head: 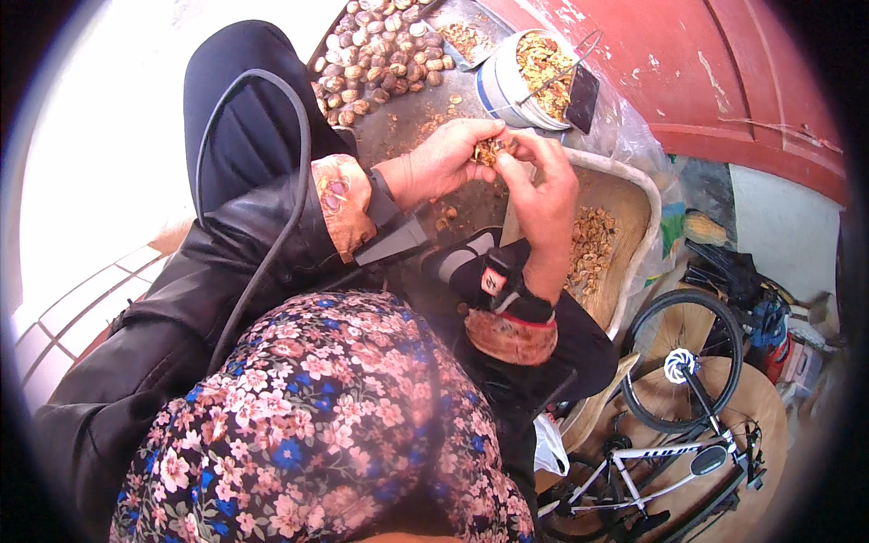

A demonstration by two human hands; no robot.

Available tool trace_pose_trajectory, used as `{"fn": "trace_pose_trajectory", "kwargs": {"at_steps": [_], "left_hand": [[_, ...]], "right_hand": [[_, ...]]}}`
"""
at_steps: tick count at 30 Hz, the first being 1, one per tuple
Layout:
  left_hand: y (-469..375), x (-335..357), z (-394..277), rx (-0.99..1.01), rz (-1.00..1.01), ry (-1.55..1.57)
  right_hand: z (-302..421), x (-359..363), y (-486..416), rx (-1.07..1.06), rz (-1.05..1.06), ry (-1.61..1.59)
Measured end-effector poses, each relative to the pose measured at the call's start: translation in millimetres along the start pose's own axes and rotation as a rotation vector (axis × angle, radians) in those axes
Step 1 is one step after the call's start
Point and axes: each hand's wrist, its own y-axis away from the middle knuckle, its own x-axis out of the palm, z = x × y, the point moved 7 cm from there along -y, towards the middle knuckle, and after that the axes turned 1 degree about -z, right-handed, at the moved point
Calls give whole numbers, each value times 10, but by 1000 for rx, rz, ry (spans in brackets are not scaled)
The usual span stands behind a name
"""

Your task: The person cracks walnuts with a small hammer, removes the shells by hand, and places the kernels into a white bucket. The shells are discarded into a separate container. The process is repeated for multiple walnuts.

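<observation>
Between my two hands, at the upper middle of the view, is a cracked walnut [486,151], its shell and kernel broken open. My left hand [445,159] reaches in from the left with its fingers closed around one side of the nut. From the right, my right hand [542,183] pinches the other side with thumb and fingers. Beyond them stands a white bucket [490,81] with a wire handle, full of walnut kernels [543,68]. Whole walnuts [380,51] lie heaped at the top. Below my right hand, broken shells [592,248] lie in a shallow basin [628,203].
A dark phone-like slab [582,100] leans at the bucket's right side. Left of the bucket, a dustpan-like tray [465,42] holds small fragments. A red panel [679,61] borders the upper right. A white bicycle [638,451] and clutter lie at the lower right.
</observation>
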Motion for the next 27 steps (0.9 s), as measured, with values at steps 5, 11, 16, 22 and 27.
{"fn": "trace_pose_trajectory", "kwargs": {"at_steps": [5,11,16,22,27], "left_hand": [[68,55,-63,26,-39,-26],[92,88,-103,42,30,11],[68,99,-85,12,126,72],[67,137,-86,33,162,58],[91,182,-108,34,169,3]], "right_hand": [[-5,-11,11,-30,9,-71],[-5,-15,29,-34,3,-136],[-75,-6,46,43,5,-321],[-160,13,88,136,14,-588],[-198,-7,102,146,2,-592]]}}
